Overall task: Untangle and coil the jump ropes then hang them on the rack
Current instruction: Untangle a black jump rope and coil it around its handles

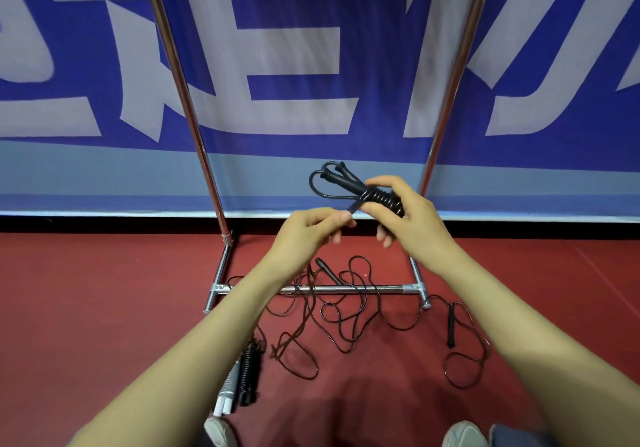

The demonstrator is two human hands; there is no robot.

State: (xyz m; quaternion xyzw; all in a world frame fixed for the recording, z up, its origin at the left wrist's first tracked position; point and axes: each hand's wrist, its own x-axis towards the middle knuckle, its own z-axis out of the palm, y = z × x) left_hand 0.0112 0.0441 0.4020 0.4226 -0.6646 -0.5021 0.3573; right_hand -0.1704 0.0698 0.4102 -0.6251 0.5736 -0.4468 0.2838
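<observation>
Hands wrap one rope — right hand (405,218) grips coiled rope (377,195), left hand (311,230) pinches its end.

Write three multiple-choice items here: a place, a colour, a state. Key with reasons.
1. Where does the tangled rope lie?
A. over a top rail
B. on the floor, across the base bar of the rack
C. in a box

2. What colour is the floor?
A. red
B. green
C. grey

3. How is the held rope?
A. hanging straight
B. knotted to a pole
C. wound into a bundle

Key: B, strands cross the bar; A, red mat; C, turns wrap it in the right hand, the left hand pinching its end.
</observation>
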